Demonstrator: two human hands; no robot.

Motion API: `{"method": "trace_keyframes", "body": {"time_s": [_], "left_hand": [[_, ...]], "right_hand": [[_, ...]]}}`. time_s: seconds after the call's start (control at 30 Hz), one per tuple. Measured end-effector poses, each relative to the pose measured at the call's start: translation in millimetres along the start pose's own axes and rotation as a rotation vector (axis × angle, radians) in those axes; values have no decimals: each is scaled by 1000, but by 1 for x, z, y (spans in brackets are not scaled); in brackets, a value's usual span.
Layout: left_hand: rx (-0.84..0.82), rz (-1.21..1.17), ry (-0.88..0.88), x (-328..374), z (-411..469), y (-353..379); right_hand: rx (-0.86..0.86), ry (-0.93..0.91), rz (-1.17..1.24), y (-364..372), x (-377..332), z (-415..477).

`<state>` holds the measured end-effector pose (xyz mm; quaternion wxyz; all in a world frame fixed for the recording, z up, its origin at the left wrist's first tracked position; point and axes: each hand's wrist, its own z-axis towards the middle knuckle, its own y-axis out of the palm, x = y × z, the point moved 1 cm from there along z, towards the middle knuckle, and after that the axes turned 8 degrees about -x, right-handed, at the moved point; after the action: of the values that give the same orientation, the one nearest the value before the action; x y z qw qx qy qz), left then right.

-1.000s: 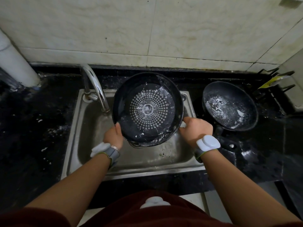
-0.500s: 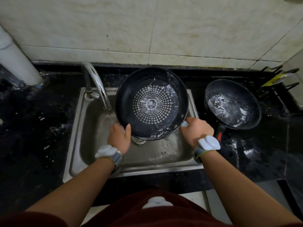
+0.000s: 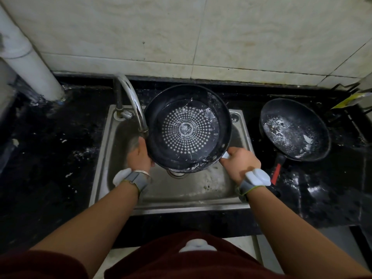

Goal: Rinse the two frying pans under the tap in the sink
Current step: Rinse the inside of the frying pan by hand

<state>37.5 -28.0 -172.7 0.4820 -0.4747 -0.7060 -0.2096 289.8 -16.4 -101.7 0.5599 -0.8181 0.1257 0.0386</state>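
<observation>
A black frying pan is tilted up over the steel sink, its dotted underside facing me with streaks of white foam. My left hand holds its left rim, fingers behind the pan. My right hand grips the lower right rim beside a white bit, probably foam or a sponge. The curved chrome tap ends just left of the pan; whether water flows I cannot tell. A second black frying pan with white residue inside lies on the counter at right, its red-striped handle pointing toward me.
The black stone counter around the sink is wet and flecked with foam. A white pipe rises at the back left. A dark rack with a yellow item stands at the far right. Tiled wall runs behind.
The pan has been lifted and tilted more upright, closer to the tap's outlet. My left hand slid up along the left rim; my right hand kept its hold.
</observation>
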Motion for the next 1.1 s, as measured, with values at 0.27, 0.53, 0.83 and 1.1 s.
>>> {"method": "trace_keyframes", "body": {"time_s": [0.27, 0.53, 0.83, 1.1], "left_hand": [[-49, 467, 241, -20, -13, -14], [-77, 241, -123, 9, 21, -26], [-313, 90, -254, -25, -31, 0], [-61, 222, -136, 11, 5, -28]], "right_hand": [[-63, 14, 63, 11, -19, -1], [-53, -12, 27, 12, -30, -9], [65, -17, 8, 13, -35, -16], [107, -24, -1, 9, -39, -19]]}}
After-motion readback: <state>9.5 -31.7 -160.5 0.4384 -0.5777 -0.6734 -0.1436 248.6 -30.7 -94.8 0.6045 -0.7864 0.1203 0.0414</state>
